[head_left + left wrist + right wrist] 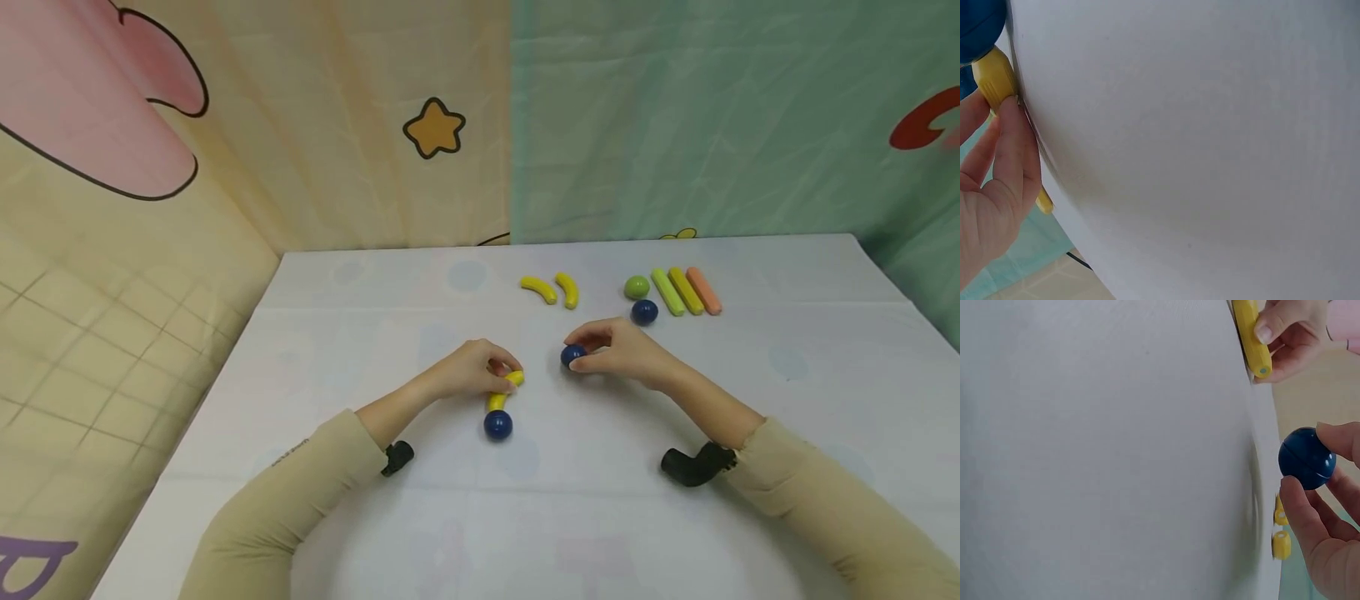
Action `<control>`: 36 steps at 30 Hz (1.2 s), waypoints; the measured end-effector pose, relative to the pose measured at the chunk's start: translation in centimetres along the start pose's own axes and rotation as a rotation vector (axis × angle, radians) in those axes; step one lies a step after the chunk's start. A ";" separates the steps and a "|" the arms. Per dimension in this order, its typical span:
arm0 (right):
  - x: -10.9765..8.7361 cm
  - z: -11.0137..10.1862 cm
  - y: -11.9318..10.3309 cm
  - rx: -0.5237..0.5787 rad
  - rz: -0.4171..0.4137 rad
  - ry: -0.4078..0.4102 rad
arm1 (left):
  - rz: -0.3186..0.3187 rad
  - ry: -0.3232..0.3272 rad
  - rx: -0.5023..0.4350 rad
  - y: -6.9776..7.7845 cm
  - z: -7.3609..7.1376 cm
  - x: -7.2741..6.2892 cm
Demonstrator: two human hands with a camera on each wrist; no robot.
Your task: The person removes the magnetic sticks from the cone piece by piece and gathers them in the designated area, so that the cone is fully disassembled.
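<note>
My left hand [472, 369] pinches a yellow toy banana [497, 402] low over the white table, its near end right at a dark blue ball [498, 425]. In the left wrist view, thumb and fingers grip the banana [995, 75] just below the blue ball [980, 28]. To the right, my right hand [628, 353] holds a second dark blue ball [572, 355] between thumb and fingertips. The right wrist view shows this ball [1307, 459], shiny with a seam around it, and the banana [1251, 339] under the left thumb.
Two more toy bananas [538, 289] lie towards the back of the table [375, 333]. Right of them are a green ball [637, 287], another dark blue ball [644, 312], and a green stick [667, 292], a yellow stick [686, 291] and an orange stick [704, 291] side by side.
</note>
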State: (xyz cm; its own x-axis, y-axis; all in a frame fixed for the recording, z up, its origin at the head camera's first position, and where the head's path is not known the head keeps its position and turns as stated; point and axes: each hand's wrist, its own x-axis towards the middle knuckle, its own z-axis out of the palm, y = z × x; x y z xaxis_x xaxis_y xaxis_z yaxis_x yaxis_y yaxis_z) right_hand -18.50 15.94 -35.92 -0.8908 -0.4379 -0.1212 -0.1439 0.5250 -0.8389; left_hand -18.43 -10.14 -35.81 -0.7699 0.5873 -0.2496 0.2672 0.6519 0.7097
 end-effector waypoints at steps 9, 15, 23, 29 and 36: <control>-0.7 -1.7 0.8 0.019 0.019 0.065 | 0.007 0.009 -0.025 -0.1 0.1 -0.2; -0.7 -3.0 0.8 0.032 0.043 0.093 | 0.000 0.008 -0.021 0.0 0.1 -0.2; -0.2 -4.6 0.9 -0.040 0.038 0.173 | 0.006 0.011 -0.015 0.0 0.0 -0.2; 0.9 -5.3 1.3 -0.112 0.006 0.243 | -0.003 0.011 -0.026 0.1 0.0 -0.2; 2.4 -5.6 1.7 -0.162 0.055 0.282 | -0.017 0.016 -0.037 0.1 0.1 -0.3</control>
State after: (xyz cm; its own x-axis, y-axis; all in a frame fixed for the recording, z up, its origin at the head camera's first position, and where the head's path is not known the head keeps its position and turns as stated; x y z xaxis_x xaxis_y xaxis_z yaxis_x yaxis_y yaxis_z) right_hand -23.29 19.86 -34.73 -0.9801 -0.1986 0.0067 -0.1391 0.6615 -0.7370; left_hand -18.14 -10.21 -35.69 -0.7835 0.5685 -0.2510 0.2332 0.6434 0.7292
